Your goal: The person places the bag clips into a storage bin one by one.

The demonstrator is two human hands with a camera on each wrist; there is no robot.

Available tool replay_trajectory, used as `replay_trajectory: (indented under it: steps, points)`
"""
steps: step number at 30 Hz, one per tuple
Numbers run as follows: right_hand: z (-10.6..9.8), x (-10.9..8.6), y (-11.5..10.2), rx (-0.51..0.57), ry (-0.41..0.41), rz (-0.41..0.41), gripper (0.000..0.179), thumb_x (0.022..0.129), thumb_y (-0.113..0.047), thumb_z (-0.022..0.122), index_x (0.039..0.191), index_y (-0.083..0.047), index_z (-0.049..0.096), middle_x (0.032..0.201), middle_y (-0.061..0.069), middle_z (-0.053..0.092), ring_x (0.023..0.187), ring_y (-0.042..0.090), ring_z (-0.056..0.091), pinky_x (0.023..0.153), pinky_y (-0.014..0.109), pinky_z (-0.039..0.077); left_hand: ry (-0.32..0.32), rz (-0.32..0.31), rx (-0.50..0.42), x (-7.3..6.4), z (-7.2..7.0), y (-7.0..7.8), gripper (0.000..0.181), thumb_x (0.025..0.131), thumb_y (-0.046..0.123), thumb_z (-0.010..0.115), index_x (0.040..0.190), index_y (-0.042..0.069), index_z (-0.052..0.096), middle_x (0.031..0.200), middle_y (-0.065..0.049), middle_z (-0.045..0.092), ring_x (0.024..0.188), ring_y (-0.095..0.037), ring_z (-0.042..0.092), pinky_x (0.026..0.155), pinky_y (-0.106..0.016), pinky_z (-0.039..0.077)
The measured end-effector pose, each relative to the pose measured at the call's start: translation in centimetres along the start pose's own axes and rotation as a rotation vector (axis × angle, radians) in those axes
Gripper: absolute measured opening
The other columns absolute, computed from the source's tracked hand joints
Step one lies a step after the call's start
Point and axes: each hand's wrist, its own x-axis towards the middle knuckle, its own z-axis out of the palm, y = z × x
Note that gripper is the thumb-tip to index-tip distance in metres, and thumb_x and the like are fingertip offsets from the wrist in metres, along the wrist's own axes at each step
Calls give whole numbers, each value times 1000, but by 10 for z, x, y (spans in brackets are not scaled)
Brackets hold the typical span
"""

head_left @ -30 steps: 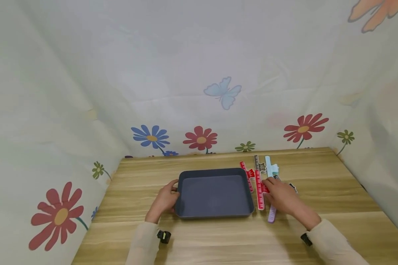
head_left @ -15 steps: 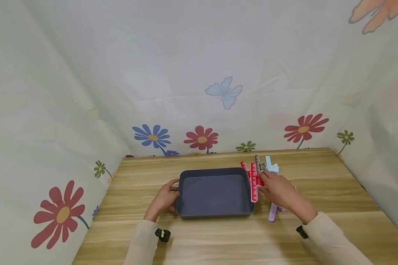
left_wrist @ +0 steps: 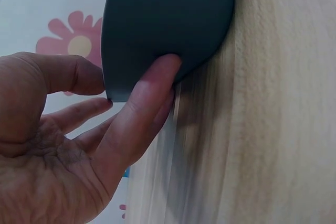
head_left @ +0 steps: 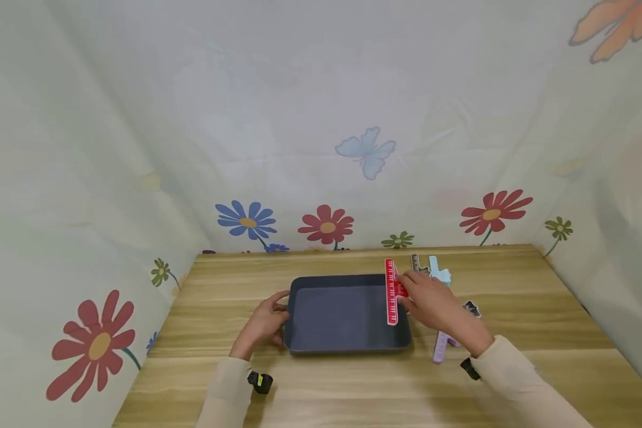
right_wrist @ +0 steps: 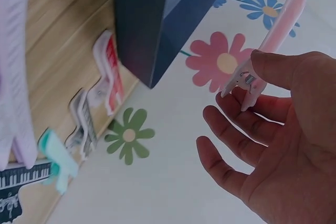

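My right hand (head_left: pixel 436 304) pinches a red clip (head_left: pixel 390 294) with a piano-key pattern. It holds the clip raised over the right end of the dark grey tray (head_left: pixel 348 351). In the right wrist view the clip (right_wrist: pixel 283 22) appears edge-on, its small spring showing between thumb and fingers. At the tray's left end, my left hand (head_left: pixel 264 321) grips the side wall. The left wrist view has the thumb and fingers on the tray's wall (left_wrist: pixel 157 14). A second red clip (right_wrist: pixel 113 72) lies beside the tray, mostly hidden in the head view.
Right of the tray lie a dark grey clip (head_left: pixel 415 262), a light blue clip (head_left: pixel 440 271), a black clip (head_left: pixel 472 308) and a purple clip (head_left: pixel 440 348). Flower-printed cloth (head_left: pixel 278 148) hangs behind the wooden table (head_left: pixel 342 392) and along both sides.
My right hand has lifted the red clip off the table and carried it left over the tray's right end. The left hand has stayed on the tray.
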Motion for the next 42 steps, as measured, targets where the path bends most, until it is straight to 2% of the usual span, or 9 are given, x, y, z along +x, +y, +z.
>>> replay_trajectory:
  steps: [3, 7, 20, 29, 35, 42]
  points:
    - [1, 2, -6, 0, -9, -8, 53, 93, -33, 67, 134, -2, 56, 130, 13, 61, 122, 34, 58, 101, 53, 51, -15, -7, -12, -1, 1, -1, 63, 88, 1, 53, 149, 12, 41, 127, -31, 59, 63, -24, 67, 44, -43, 58]
    - [1, 6, -13, 0, -3, -30, 52, 93, -34, 66, 134, -3, 57, 133, 15, 60, 124, 33, 56, 103, 54, 49, 1, -5, -5, -2, 0, -1, 62, 89, 2, 53, 148, 13, 42, 127, -30, 59, 60, -24, 65, 43, -44, 57]
    - [-2, 16, -30, -4, 6, -68, 51, 92, -34, 67, 133, -4, 57, 131, 14, 62, 124, 34, 57, 100, 54, 51, 3, -18, 4, -1, 1, 1, 61, 89, 4, 54, 148, 15, 42, 126, -28, 59, 65, -24, 67, 43, -43, 57]
    - [-2, 27, -47, -10, -42, -74, 52, 95, -36, 63, 137, -5, 54, 133, 9, 59, 125, 29, 56, 101, 52, 51, -12, -4, 13, -1, -1, 4, 62, 90, 3, 53, 149, 14, 40, 127, -28, 59, 67, -24, 67, 44, -43, 58]
    - [-1, 38, -59, 39, -46, -120, 53, 95, -33, 63, 137, -3, 53, 134, 12, 58, 125, 29, 55, 108, 48, 47, -3, 2, 40, -2, -3, 4, 62, 90, 2, 52, 149, 15, 40, 127, -28, 60, 58, -23, 63, 43, -43, 57]
    - [2, 46, -74, 11, -74, -128, 53, 94, -36, 65, 137, -6, 55, 136, 9, 58, 128, 27, 54, 110, 45, 46, -21, -1, 49, 1, -1, 1, 63, 90, 3, 52, 150, 16, 39, 129, -28, 59, 65, -23, 66, 44, -41, 58]
